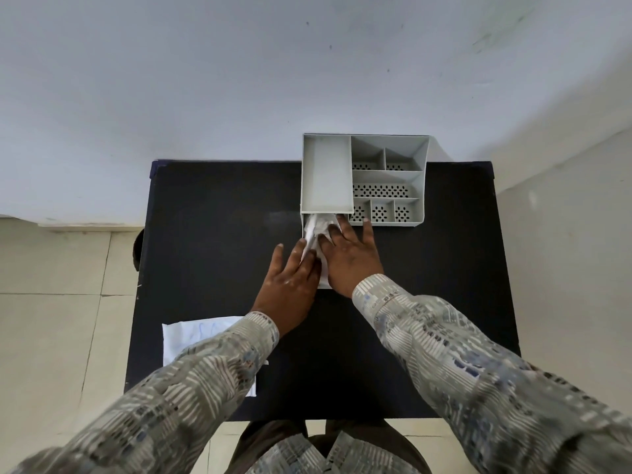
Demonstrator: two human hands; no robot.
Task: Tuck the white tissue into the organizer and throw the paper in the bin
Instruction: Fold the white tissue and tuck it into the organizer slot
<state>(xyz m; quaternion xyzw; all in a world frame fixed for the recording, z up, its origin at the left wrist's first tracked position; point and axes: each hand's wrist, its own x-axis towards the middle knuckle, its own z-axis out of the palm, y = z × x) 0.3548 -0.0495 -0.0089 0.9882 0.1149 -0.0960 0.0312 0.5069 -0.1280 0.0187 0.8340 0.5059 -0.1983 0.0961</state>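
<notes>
A grey plastic organizer (326, 172) with several compartments stands at the far edge of the black table (222, 234). A drawer-like tray sticks out from under its left section toward me. The white tissue (313, 232) lies crumpled in that tray's mouth. My left hand (290, 278) rests flat with its fingertips on the tissue's near part. My right hand (352, 254) presses on the tissue from the right, fingers spread, one fingertip touching the organizer's front rim. A white sheet of paper (191, 336) with faint blue marks lies at the table's near left, partly hidden by my left sleeve.
A pale wall rises right behind the table. Light floor tiles surround the table on both sides. A dark round object (138, 248) peeks out at the table's left edge. My knees show below the near edge.
</notes>
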